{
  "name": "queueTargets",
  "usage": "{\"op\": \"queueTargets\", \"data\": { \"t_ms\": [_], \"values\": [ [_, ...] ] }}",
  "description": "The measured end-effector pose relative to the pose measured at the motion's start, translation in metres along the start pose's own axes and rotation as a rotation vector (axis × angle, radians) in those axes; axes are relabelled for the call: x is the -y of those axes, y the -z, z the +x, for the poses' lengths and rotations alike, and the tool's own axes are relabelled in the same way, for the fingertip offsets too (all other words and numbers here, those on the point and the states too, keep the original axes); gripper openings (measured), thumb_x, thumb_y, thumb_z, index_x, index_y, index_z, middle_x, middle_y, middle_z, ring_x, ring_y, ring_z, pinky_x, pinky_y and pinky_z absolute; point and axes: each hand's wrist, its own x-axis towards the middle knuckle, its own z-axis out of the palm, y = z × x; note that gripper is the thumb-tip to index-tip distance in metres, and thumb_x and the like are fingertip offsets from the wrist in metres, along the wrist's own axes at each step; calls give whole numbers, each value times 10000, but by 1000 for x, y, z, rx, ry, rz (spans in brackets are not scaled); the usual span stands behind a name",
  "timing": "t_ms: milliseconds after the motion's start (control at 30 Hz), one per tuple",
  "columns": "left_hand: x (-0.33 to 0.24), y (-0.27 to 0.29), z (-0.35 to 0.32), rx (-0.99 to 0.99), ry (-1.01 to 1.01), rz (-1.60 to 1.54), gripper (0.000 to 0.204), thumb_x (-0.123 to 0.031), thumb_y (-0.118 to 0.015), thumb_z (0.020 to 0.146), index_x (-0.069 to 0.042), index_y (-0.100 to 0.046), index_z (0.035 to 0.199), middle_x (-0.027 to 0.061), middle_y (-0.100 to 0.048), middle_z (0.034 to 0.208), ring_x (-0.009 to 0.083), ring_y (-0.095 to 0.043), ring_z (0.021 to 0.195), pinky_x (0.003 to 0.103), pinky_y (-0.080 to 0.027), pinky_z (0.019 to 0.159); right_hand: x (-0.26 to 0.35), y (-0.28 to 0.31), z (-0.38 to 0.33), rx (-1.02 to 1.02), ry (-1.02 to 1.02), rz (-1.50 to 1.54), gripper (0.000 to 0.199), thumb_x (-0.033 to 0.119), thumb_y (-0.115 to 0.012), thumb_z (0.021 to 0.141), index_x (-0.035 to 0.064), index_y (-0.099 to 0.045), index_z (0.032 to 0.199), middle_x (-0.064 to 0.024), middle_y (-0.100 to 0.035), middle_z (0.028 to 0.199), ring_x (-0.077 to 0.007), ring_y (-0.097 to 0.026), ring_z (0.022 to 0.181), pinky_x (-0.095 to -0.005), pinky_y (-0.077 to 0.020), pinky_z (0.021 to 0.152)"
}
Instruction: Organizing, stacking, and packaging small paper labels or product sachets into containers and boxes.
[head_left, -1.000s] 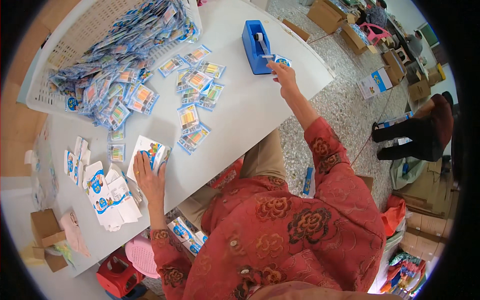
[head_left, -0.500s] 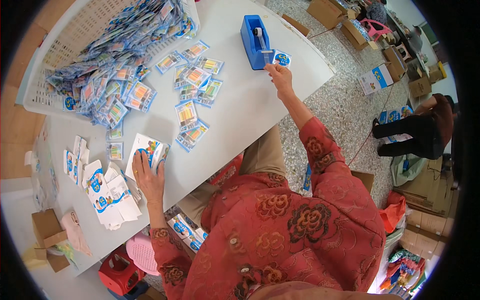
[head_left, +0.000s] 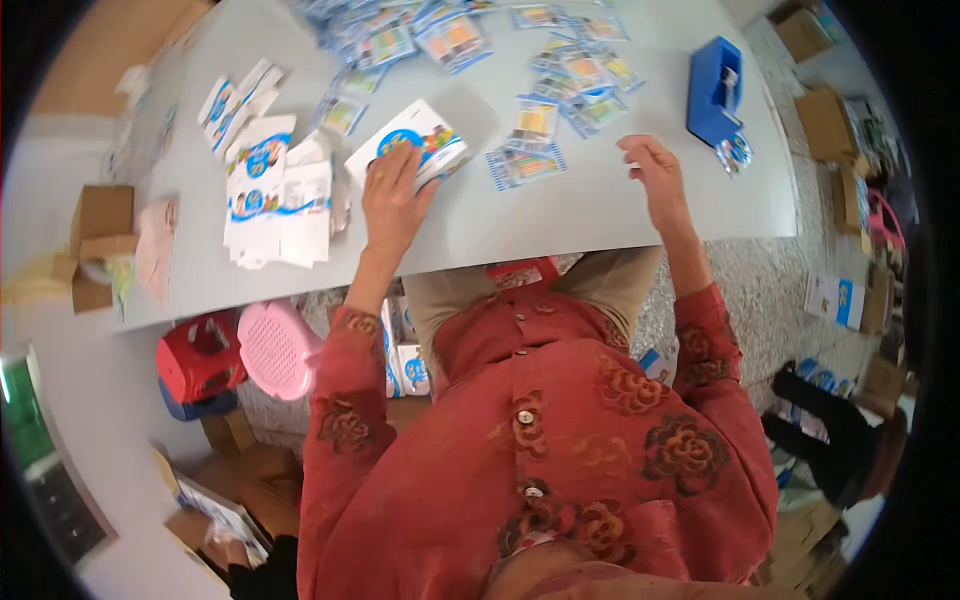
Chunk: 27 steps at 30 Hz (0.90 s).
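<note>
My left hand (head_left: 395, 195) grips a small white carton (head_left: 428, 128) printed in blue, its fingers over the top and its thumb along the near side. To the right, my right hand (head_left: 657, 180) is raised over the table's front part with fingers pinched; anything between them is too small to make out. The blue tape dispenser (head_left: 712, 95) stands beyond it at the right. Between the carton and the dispenser lie several clear packets (head_left: 535, 122) of coloured sticks. Left of the carton are flattened white cartons (head_left: 275, 190).
More packets (head_left: 390, 45) are heaped at the far edge of view. A small blue-and-white printed piece (head_left: 735, 153) lies by the dispenser. Pink (head_left: 280, 350) and red stools (head_left: 200, 352) stand under the table's left edge. Other people work at lower left and right (head_left: 840, 440).
My right hand has left the tape dispenser and come back toward the carton. My left hand stays on the carton. The view has turned, so the table now lies straight across.
</note>
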Motion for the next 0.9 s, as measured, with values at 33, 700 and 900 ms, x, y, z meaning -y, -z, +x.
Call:
{"op": "queueTargets", "data": {
  "t_ms": [33, 700, 900],
  "values": [
    [-2, 4, -1, 15, -2, 53, 490, -135, -752, 681, -29, -612, 1139, 98, -585, 1212, 271, -510, 1159, 431, -360, 1009, 7, -26, -3, 93, -4, 36, 172, 193, -553, 905, 73, -667, 952, 32, -626, 930, -54, -516, 813, -221, -411, 690],
    [-8, 20, -7, -58, 178, -35, 678, -44, -750, 610, -98, -482, 1230, 89, -660, 1022, 290, -636, 952, 353, -531, 733, 4, -212, -14, 465, -33, -72, 196, 228, -647, 865, 48, -719, 897, 64, -535, 691, -22, -426, 634, -200, -333, 542],
    [-8, 19, -8, -44, 186, -30, 602, -56, -752, 625, -117, -533, 1183, 87, -655, 1051, 272, -631, 997, 344, -537, 751, 2, -210, -16, 464, -111, -114, 197, 233, -659, 838, 51, -722, 877, 60, -521, 655, -23, -411, 596, -205, -318, 521]
  ]
}}
